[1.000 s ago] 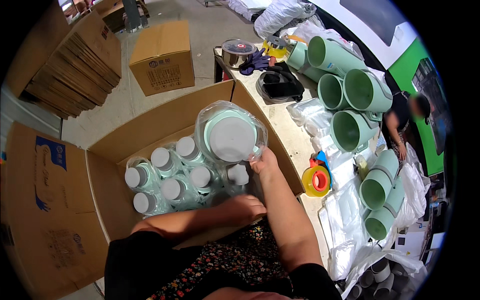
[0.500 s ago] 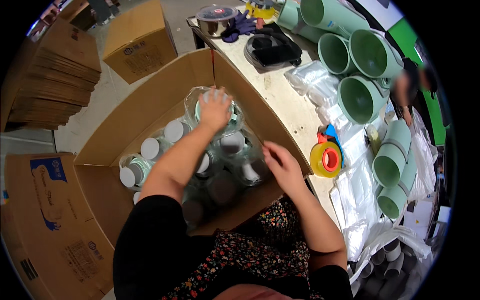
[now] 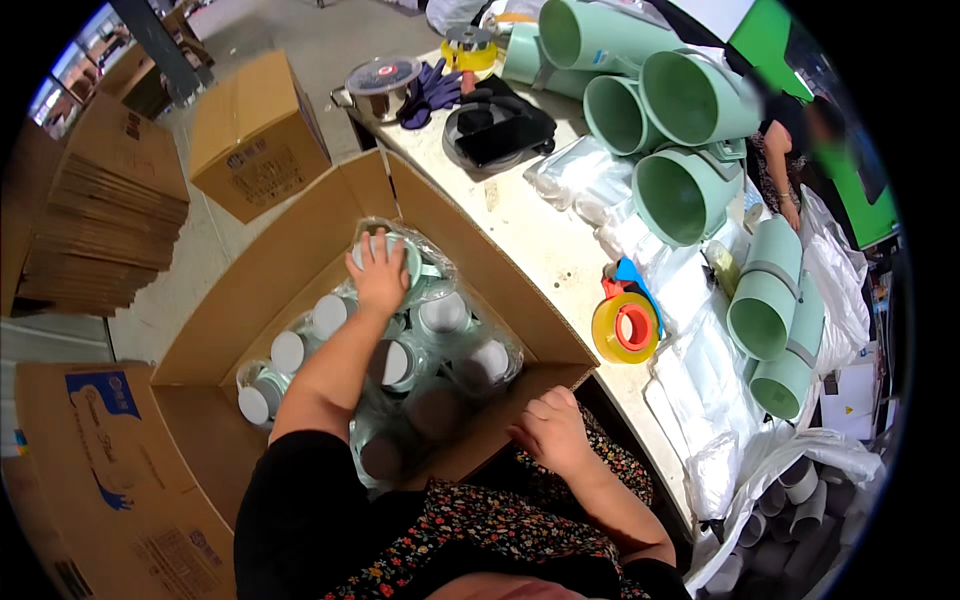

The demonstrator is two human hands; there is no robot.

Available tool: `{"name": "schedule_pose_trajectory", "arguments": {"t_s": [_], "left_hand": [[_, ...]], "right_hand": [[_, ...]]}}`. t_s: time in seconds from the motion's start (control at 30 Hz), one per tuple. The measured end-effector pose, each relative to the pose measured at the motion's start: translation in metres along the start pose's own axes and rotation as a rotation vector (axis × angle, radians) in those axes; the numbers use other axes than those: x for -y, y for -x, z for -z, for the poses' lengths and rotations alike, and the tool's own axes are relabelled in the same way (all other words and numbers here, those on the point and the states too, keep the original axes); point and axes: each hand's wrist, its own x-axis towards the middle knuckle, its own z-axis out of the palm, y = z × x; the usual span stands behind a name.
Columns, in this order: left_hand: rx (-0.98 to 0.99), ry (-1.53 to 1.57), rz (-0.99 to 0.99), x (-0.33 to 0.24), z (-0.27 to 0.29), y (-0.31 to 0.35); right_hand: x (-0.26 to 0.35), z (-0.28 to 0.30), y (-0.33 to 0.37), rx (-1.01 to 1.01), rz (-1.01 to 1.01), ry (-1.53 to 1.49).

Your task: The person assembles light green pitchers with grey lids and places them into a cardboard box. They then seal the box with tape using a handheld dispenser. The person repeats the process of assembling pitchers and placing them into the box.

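Observation:
My left hand [image 3: 378,275] lies with spread fingers on top of a pale green mug [image 3: 424,270] in clear plastic wrap, in the far corner of a big open cardboard box [image 3: 270,268]. Several similar wrapped containers with round whitish ends stand in the box, among them one container [image 3: 443,312] just nearer than the mug. My right hand [image 3: 553,430] hovers by the box's near right edge, its fingers curled in and nothing visible in them. My left forearm hides some of the containers.
On the worktable [image 3: 490,205] to the right are a tape dispenser [image 3: 627,328], plastic bags [image 3: 685,385], large green cylinders [image 3: 680,195] and purple gloves [image 3: 430,92]. Flattened cartons [image 3: 110,215] and a closed box [image 3: 255,135] stand left. Another person's arm [image 3: 780,170] shows far right.
The view has shifted. My left hand has stayed on the wrapped mug, which appears to sit lower in the corner. My right hand has drawn back toward me, its fingers now curled.

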Motion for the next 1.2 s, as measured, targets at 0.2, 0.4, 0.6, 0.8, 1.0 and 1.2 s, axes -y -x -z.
{"name": "schedule_pose_trajectory", "arguments": {"t_s": [0.2, 0.4, 0.6, 0.8, 1.0, 1.2], "left_hand": [[0.297, 0.052, 0.114, 0.018, 0.027, -0.064], [-0.005, 0.252, -0.295, -0.043, 0.012, 0.095], [0.460, -0.095, 0.149, 0.088, 0.056, 0.286], [0.275, -0.380, 0.854, 0.151, 0.216, 0.433], [0.129, 0.215, 1.232, 0.174, 0.147, 0.507], [0.057, 0.319, 1.155, 0.221, 0.137, 0.465]], "right_hand": [[0.007, 0.006, 0.003, -0.019, 0.000, -0.022], [-0.011, -0.004, 0.028, -0.107, 0.073, -0.125], [-0.023, -0.006, 0.037, 0.002, 0.200, -0.032], [-0.023, -0.002, 0.059, -0.127, 0.215, 0.003], [-0.008, -0.006, 0.054, -0.098, 0.246, 0.034], [0.000, -0.022, 0.007, -0.075, 0.227, 0.022]]}}
